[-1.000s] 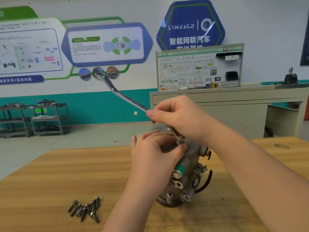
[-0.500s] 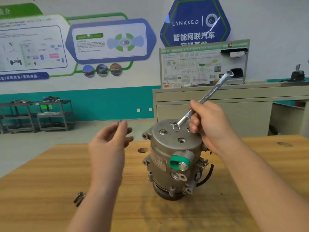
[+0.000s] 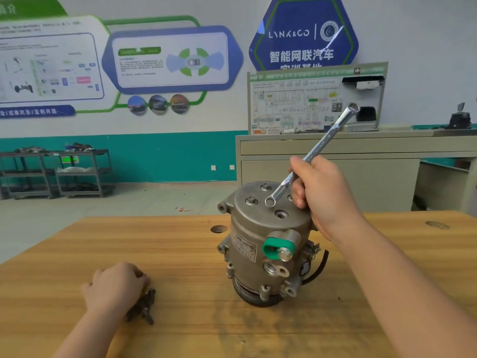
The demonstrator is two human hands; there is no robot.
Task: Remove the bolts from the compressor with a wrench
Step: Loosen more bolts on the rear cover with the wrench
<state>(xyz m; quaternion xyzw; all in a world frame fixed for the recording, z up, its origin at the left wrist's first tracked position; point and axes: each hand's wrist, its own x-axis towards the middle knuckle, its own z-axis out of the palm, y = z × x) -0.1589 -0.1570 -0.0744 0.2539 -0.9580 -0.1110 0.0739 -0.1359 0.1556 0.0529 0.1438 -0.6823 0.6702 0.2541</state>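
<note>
The grey compressor [image 3: 260, 228] stands upright on the wooden table [image 3: 129, 241], with a green cap [image 3: 269, 248] on its side. My right hand [image 3: 322, 195] grips the silver wrench [image 3: 320, 143] by the lower shaft. The wrench's lower ring end rests on the compressor's top face and its other end points up to the right. My left hand [image 3: 116, 288] lies knuckles up on the table at the lower left, its fingers curled down over a small pile of dark bolts [image 3: 145, 308]. The fingertips are hidden, so a held bolt cannot be made out.
A round hole [image 3: 218, 229] is in the tabletop behind the compressor's left side. A black cable [image 3: 321, 267] curls out at the compressor's right. Grey cabinets [image 3: 335, 174] stand behind the table, and metal racks [image 3: 56, 174] are at the far left wall.
My left hand left the compressor top with a bolt pinched in its fingers and came down onto the bolt pile. My right hand swung the wrench from left to right.
</note>
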